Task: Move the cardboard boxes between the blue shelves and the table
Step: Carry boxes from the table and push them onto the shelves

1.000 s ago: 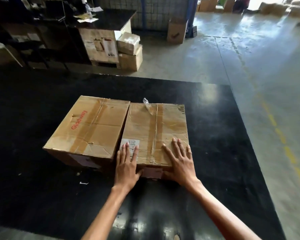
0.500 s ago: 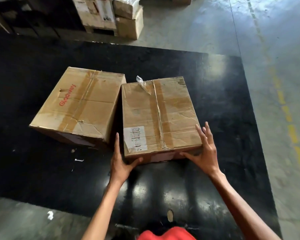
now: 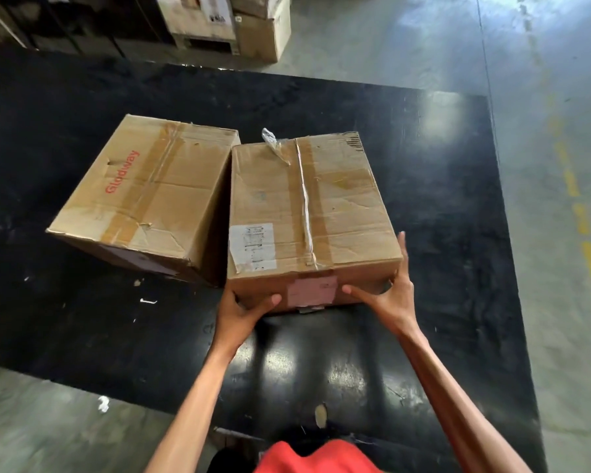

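Two taped cardboard boxes lie side by side on the black table (image 3: 440, 206). The right box (image 3: 335, 206) carries a white label and a loose scrap of clear tape. My left hand (image 3: 242, 307) grips its near left bottom corner, thumb on the front face. My right hand (image 3: 389, 295) clasps its near right corner, fingers up the side. The near end of this box looks slightly raised. The left box (image 3: 150, 192), printed "Glodway" in red, rests at an angle and touches the right box along one edge. No blue shelves are in view.
Beyond the table's far edge, stacked cardboard boxes (image 3: 249, 25) stand on the grey concrete floor. A dashed yellow line (image 3: 580, 227) runs along the floor to the right. Small white scraps (image 3: 149, 301) dot the table. The table's near edge is close to my red shirt.
My hands slid off the top of the right box and down to its near bottom corners, where they now grip it. The box has come closer to me.
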Tool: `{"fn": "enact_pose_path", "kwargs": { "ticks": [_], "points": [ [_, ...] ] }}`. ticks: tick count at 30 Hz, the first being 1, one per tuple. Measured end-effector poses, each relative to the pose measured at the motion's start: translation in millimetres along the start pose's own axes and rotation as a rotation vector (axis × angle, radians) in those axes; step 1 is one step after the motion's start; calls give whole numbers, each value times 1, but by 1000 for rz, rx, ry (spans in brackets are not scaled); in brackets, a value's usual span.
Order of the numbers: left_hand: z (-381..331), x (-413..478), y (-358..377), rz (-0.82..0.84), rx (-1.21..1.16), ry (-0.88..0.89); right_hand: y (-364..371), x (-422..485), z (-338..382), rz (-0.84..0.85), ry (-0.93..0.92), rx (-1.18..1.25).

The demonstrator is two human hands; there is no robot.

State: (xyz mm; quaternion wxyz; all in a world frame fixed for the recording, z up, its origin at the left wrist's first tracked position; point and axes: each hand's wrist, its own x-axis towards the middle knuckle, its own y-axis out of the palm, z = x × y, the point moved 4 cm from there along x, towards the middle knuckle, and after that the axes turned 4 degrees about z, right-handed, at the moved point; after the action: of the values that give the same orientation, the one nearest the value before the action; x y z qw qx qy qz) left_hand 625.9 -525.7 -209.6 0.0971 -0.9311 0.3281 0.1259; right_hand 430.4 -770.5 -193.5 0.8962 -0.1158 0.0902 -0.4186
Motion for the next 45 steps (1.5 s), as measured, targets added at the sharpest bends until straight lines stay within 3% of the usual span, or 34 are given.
{"fn": "enact_pose_path", "kwargs": {
  "ticks": [9,17,23,29,35,45],
  "points": [
    [-148,-9,15,-208,247,431,-26,12,124,-220,-374,-269],
    [-225,-32,8,-340,333,611,-48,7,198,-352,-578,-305],
    [-270,-79,-38,-522,311,716,-20,-3,257,-328,-753,-205],
    [-279,-148,-126,-756,363,785,61,-27,310,-163,-912,-12],
    [-261,-248,-219,-1152,554,837,176,-76,362,80,-1009,106],
    [-190,-466,-294,-1768,652,572,352,-242,413,696,-1132,358]
  ]
}}
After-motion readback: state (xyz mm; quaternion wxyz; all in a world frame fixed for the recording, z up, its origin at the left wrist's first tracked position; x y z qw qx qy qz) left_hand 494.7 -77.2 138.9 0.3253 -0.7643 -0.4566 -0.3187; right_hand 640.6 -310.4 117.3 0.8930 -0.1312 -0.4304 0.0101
